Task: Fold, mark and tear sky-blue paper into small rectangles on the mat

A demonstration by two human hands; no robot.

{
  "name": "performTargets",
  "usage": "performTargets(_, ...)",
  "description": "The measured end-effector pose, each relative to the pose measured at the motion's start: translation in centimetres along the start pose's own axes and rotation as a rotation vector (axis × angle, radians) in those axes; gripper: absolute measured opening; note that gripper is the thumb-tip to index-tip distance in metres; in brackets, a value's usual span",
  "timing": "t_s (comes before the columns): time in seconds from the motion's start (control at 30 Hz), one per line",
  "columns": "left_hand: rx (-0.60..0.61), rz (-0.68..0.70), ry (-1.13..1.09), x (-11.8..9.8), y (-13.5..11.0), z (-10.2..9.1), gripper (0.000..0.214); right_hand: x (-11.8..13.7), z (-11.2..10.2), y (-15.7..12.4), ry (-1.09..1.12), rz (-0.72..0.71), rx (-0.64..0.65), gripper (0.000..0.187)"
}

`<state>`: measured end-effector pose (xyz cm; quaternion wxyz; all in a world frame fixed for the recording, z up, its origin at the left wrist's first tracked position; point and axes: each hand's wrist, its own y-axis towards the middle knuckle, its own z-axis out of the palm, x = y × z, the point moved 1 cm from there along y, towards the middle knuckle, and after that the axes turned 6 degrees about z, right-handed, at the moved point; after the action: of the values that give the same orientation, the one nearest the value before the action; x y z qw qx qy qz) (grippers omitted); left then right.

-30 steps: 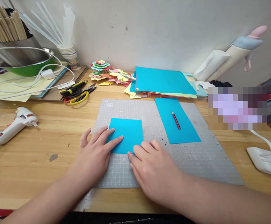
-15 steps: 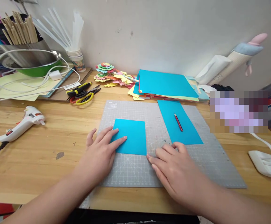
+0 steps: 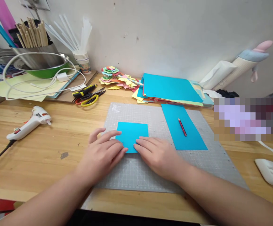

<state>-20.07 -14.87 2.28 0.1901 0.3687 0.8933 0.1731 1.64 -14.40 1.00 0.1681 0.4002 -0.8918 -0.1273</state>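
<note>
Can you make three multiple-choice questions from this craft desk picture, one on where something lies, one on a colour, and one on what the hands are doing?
1. Where does the pencil lie?
A. on the loose blue sheet
B. beside the glue gun
C. in the green bowl

2. What colour are the scissors' handles?
A. white
B. yellow
C. purple

3. How do the hands meet the folded blue paper?
A. both lifted clear of it
B. one hand crumpling it
C. both pressed flat on it

Answers: 1 A, the pencil rests on that sheet, on the cutting mat. 2 B, the loops are yellow. 3 C, the left hand and right hand lie open-palmed over its near edge.
</note>
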Motion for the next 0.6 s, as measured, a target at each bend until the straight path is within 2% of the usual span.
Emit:
performTargets(0.03,-0.052,-0.038,-0.044,0.0,0.2,-0.4,0.006,-0.1,-0.6,0.0,0.081,0.032,-0.066,0.027)
performTargets(0.07,-0.104,-0.108,-0.113,0.0,0.5,-0.9,0.011,-0.3,-1.4,0.0,0.190,0.108,-0.126,0.025)
performTargets(0.13,-0.145,-0.332,-0.342,0.1,1.3,-1.8,0.037,-1.0,-3.1,0.0,0.473,0.374,-0.193,0.017)
performTargets(0.2,-0.037,-0.556,-0.647,0.1,2.3,-2.4,0.042,-1.7,-4.2,0.0,0.810,0.601,-0.159,0.015)
performTargets(0.27,0.125,-0.668,-0.889,-0.2,3.3,-2.7,0.034,-2.5,-4.4,0.0,1.143,0.740,-0.085,0.017)
performTargets(0.33,0.202,-0.684,-0.988,-0.6,4.2,-2.9,0.031,-3.1,-4.0,-0.1,1.361,0.830,-0.011,0.018)
performTargets(0.4,0.196,-0.673,-0.984,-0.9,4.7,-2.8,0.029,-3.6,-3.3,-0.2,1.448,0.885,0.036,0.020)
performTargets(0.6,0.159,-0.713,-1.009,-0.9,4.6,-1.5,0.028,-4.3,-2.6,-0.6,1.450,0.895,0.090,0.024)
